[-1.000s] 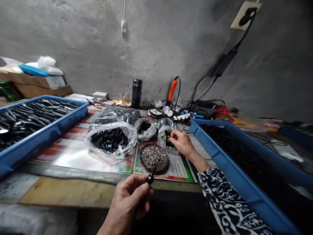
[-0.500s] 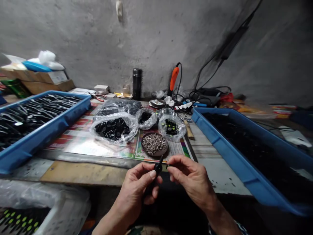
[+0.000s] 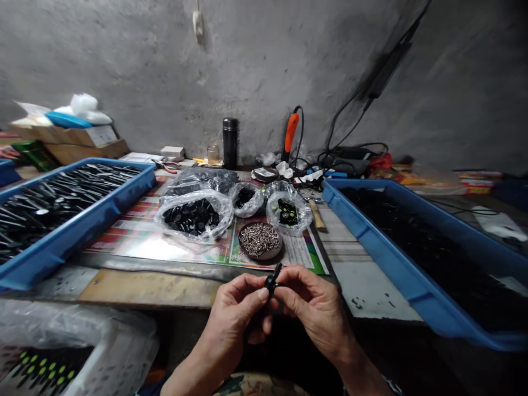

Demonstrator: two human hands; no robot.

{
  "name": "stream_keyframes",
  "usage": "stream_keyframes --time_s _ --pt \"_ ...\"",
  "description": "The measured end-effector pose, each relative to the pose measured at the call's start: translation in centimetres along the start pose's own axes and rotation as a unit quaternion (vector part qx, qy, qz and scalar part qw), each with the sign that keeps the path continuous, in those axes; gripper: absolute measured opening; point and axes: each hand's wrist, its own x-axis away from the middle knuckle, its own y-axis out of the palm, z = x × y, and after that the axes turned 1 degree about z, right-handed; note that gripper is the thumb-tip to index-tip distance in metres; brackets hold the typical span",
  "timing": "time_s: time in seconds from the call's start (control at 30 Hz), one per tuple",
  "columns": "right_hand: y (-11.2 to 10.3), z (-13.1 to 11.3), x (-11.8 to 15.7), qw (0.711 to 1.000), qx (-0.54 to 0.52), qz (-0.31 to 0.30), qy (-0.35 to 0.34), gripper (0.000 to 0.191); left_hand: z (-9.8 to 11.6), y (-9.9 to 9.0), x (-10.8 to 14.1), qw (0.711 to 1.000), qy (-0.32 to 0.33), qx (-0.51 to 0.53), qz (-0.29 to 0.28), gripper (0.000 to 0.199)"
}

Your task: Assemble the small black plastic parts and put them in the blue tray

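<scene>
My left hand (image 3: 237, 311) is closed around a black plastic piece (image 3: 271, 281) with a round head and a narrow stem that sticks up past the fingertips. My right hand (image 3: 317, 308) pinches a small dark piece against the side of that head; the fingertips mostly hide it. Just beyond both hands lies a round brown dish (image 3: 273, 254) heaped with small metal rivets (image 3: 259, 239). Behind it are an open plastic bag of black parts (image 3: 193, 215), a smaller bag of dark parts (image 3: 245, 198) and a bag of black and green parts (image 3: 287, 212).
Blue trays flank the table: the left tray (image 3: 103, 208) holds long black pieces, the right tray (image 3: 383, 263) dark parts. A thermos (image 3: 230, 143), an orange-handled tool (image 3: 291, 135) and cables stand along the wall. A white basket (image 3: 119, 352) sits low at left.
My right hand has moved left, bringing the small dark piece against the black plastic piece, where a gap was before. The view has shifted slightly.
</scene>
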Motion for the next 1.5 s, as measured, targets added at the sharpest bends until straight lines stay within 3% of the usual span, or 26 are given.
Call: stream_keyframes --time_s 1.13,1.5 --pt "0.2 0.8 0.5 1.0 -0.016 0.013 0.018 0.018 -0.3 0.2 0.1 1.0 -0.007 -0.015 -0.003 0.031" --pt "0.3 1.3 0.5 0.994 -0.091 0.014 0.054 0.033 -0.3 -0.4 0.3 1.0 -0.013 -0.01 -0.023 0.029"
